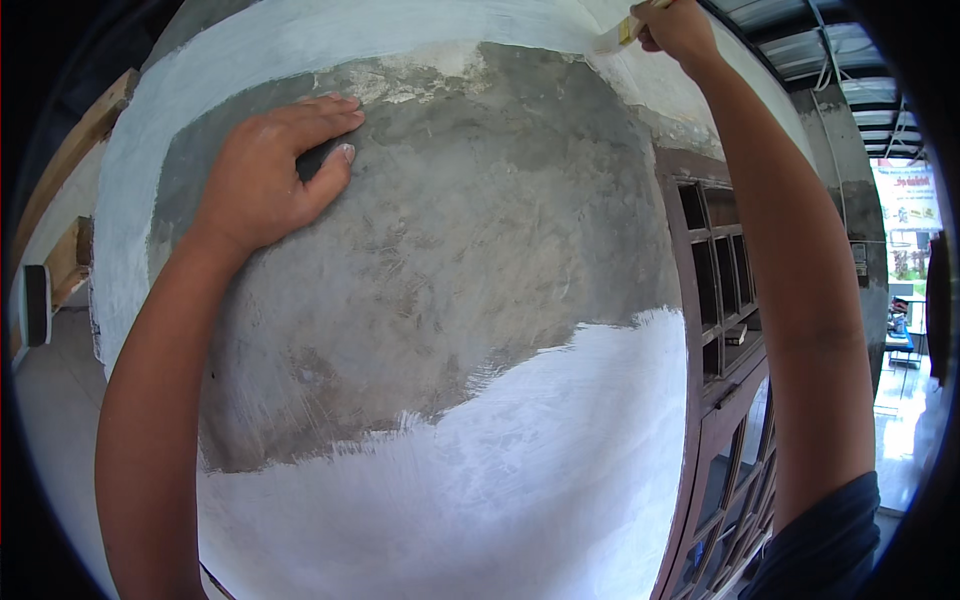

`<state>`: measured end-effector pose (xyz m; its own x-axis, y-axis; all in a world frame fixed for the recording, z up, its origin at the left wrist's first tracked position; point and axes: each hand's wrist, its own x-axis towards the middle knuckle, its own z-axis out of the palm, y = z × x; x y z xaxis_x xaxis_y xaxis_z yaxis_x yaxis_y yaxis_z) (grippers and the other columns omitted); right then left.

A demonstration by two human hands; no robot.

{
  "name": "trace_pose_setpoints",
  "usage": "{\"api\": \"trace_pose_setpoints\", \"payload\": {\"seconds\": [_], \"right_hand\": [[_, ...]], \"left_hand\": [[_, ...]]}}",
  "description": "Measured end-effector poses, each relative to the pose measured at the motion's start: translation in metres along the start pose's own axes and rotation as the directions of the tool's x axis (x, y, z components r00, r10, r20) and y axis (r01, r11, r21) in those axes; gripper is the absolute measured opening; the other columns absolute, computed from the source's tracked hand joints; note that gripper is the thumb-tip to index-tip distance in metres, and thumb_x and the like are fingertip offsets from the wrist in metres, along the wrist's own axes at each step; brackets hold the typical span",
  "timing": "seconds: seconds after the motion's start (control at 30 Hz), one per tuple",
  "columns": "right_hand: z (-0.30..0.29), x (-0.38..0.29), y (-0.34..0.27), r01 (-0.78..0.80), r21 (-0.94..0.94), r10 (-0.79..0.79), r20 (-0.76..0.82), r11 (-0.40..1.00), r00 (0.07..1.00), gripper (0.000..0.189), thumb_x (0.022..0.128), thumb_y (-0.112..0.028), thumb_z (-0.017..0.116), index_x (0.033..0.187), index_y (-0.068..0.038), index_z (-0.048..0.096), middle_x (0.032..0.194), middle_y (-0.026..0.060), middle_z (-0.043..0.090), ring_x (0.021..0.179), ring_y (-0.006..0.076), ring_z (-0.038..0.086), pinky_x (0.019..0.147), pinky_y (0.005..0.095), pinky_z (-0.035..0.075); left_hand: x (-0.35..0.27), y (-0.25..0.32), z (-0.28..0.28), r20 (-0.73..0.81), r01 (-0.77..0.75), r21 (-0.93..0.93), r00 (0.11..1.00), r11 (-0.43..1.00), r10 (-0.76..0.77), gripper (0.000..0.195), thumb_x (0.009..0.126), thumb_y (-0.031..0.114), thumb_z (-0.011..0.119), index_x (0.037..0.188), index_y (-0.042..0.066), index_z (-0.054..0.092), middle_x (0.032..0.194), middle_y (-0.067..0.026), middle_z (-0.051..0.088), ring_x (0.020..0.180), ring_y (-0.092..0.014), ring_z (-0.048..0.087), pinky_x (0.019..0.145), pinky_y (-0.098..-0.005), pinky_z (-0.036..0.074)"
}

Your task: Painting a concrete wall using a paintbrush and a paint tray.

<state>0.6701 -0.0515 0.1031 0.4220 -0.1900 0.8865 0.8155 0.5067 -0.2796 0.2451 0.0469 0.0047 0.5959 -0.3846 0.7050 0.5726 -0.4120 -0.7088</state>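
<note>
My right hand (679, 34) grips a paintbrush (624, 34) by its handle at the top right. White paint covers its bristles, which meet the wall along the edge of the upper white band (420, 30). With fingers spread, my left hand (277, 165) lies against the bare grey cement wall (450, 225) at the upper left. A pale smear marks its thumb tip. White paint (525, 427) also coats the lower part of the wall, ending in a ragged, brushed edge. Rough, flaky plaster (412, 75) shows just under the upper band.
A brown wooden window frame (671, 300) with small panes borders the wall on the right, behind my right arm. Timber pieces (71, 255) stick out at the far left. Beyond, on the right, are a tiled floor (900, 420) and a metal roof (780, 37).
</note>
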Motion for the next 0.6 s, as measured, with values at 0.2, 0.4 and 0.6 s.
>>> {"api": "trace_pose_setpoints", "payload": {"seconds": [0.2,0.4,0.6], "right_hand": [[0.018,-0.021,-0.033,0.431,-0.291,-0.411,0.13,0.854,0.902,0.026,0.09,-0.024,0.071,0.088,0.002,0.071,0.082,0.022,0.073,0.08,0.0364,0.072,0.073,0.0473,0.055],[0.044,-0.043,-0.07,0.245,0.536,-0.376,0.148,0.808,0.915,0.026,0.095,-0.019,0.073,0.091,0.007,0.069,0.078,0.0173,0.071,0.068,0.0275,0.071,0.063,0.0426,0.059],[0.024,0.002,0.009,-0.04,0.359,-0.001,0.112,0.932,0.994,0.023,0.093,-0.015,0.075,0.093,0.007,0.069,0.077,0.0178,0.071,0.061,0.0275,0.07,0.054,0.0407,0.059]], "left_hand": [[0.0,-0.002,-0.003,0.009,-0.003,0.007,1.0,1.0,0.002,0.034,0.087,0.006,0.064,0.118,-0.002,0.074,0.126,-0.0182,0.072,0.128,-0.033,0.065,0.113,-0.0414,0.047],[-0.003,-0.007,-0.001,-0.004,-0.008,-0.011,1.0,1.0,0.008,0.034,0.086,0.006,0.064,0.117,-0.002,0.074,0.126,-0.0189,0.073,0.128,-0.033,0.065,0.113,-0.0422,0.047],[-0.001,-0.002,-0.003,-0.004,-0.017,0.015,1.0,1.0,0.017,0.034,0.086,0.006,0.064,0.118,-0.002,0.074,0.126,-0.0181,0.073,0.127,-0.034,0.065,0.113,-0.042,0.047]]}}
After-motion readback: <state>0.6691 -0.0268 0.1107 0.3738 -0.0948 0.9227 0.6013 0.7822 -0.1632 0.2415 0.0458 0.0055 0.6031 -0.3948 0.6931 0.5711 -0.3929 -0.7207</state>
